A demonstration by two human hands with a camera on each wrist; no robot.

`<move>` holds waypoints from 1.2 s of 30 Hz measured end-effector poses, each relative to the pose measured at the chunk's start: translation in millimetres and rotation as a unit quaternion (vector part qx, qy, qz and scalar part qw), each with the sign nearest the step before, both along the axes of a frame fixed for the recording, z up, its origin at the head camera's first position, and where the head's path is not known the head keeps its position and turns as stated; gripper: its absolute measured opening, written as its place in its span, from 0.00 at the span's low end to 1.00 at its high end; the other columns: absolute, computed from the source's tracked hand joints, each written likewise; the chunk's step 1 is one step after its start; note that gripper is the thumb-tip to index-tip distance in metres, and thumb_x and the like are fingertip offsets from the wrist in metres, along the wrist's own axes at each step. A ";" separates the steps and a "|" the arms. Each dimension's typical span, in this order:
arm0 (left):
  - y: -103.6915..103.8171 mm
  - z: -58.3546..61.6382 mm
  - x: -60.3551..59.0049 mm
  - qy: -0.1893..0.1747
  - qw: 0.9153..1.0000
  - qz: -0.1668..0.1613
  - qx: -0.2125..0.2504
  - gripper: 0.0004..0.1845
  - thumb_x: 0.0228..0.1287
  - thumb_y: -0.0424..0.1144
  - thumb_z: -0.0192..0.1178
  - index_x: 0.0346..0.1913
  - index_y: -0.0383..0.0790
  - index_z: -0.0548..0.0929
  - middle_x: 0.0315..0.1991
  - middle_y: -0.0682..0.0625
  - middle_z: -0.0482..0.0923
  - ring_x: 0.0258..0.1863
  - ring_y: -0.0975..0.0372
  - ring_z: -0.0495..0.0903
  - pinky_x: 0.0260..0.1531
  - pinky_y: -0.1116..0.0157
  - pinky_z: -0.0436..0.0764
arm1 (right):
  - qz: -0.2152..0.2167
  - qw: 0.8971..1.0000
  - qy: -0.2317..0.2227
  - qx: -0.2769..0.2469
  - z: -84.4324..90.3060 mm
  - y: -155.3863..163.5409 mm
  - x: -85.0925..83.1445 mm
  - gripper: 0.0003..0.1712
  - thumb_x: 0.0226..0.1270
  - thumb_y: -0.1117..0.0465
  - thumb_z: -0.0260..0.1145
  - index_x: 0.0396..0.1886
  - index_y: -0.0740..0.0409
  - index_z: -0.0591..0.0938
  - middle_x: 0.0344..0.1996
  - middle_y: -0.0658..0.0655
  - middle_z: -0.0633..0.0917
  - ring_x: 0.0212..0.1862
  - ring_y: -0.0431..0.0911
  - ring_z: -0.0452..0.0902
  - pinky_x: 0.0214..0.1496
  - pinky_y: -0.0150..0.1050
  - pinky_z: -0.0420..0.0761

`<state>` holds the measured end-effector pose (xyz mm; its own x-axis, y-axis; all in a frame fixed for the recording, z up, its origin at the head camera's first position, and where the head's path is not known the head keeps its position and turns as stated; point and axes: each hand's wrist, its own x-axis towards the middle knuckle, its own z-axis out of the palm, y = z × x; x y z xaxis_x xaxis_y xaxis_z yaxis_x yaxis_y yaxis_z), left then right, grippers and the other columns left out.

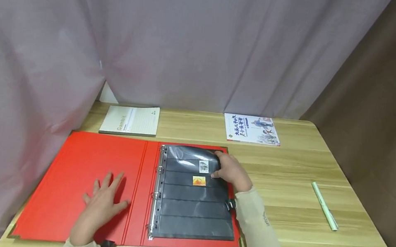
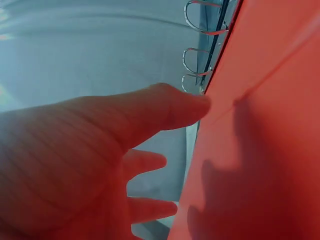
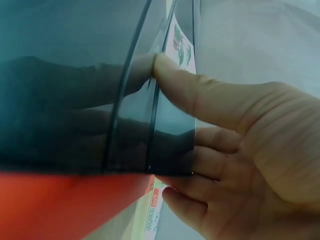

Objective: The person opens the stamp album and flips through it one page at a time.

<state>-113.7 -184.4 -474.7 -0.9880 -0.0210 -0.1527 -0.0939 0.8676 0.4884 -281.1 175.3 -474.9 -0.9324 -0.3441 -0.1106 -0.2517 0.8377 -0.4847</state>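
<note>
A red ring binder (image 1: 103, 157) lies spread on the table, its metal rings (image 1: 155, 195) along the inner spine. Black pocket pages (image 1: 194, 210) are threaded on those rings over the right cover. Two stamps sit in the upper pockets: a pale one (image 1: 204, 166) and an orange one (image 1: 199, 181). My right hand (image 1: 233, 172) pinches the page's right edge near the top, thumb (image 3: 175, 80) on the front and fingers behind, the page bowed up a little. With fingers spread, my left hand (image 1: 101, 207) hovers over the left cover, casting a shadow (image 2: 250, 170) on it.
Behind the binder lie a cream "Gambit" notebook (image 1: 131, 119) at left and a white illustrated booklet (image 1: 251, 129) at right. A light green pen (image 1: 324, 207) rests on the right side of the wooden table (image 1: 289, 169). Curtains stand at the back and right side.
</note>
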 end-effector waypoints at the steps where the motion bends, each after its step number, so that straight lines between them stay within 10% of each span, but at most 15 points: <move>1: 0.7 -0.8 -0.1 -0.001 1.000 0.000 -0.002 0.48 0.61 0.43 0.71 0.79 0.38 0.56 0.75 0.25 0.46 0.68 0.19 0.39 0.52 0.17 0.41 | 0.001 1.000 0.005 0.001 1.0 -1.4 0.6 0.47 0.51 0.64 0.82 0.70 0.69 0.70 0.58 0.67 0.81 0.58 0.60 0.76 0.63 0.55 0.74; 12: 6.7 -6.1 1.6 -0.018 0.999 0.011 -0.026 0.46 0.57 0.43 0.74 0.76 0.38 0.64 0.74 0.25 0.49 0.68 0.19 0.39 0.52 0.16 0.41 | -0.013 1.000 0.024 0.002 -1.2 -11.0 10.4 0.47 0.50 0.67 0.82 0.71 0.65 0.71 0.59 0.65 0.80 0.57 0.60 0.71 0.61 0.55 0.75; 28: 9.8 -11.3 -5.0 -0.021 1.000 0.009 -0.014 0.40 0.58 0.45 0.72 0.72 0.38 0.70 0.75 0.26 0.49 0.69 0.20 0.38 0.52 0.17 0.41 | -0.032 0.998 0.006 -0.048 7.1 3.7 12.0 0.54 0.53 0.74 0.75 0.78 0.68 0.58 0.78 0.73 0.51 0.77 0.67 0.47 0.73 0.60 0.59; 36: 8.8 -13.7 -5.7 -0.027 0.999 0.018 0.000 0.41 0.58 0.44 0.72 0.73 0.37 0.70 0.75 0.25 0.48 0.69 0.20 0.38 0.52 0.17 0.40 | -0.019 0.994 0.024 -0.101 14.2 13.8 18.3 0.51 0.55 0.74 0.69 0.76 0.75 0.54 0.65 0.78 0.72 0.66 0.69 0.68 0.69 0.60 0.67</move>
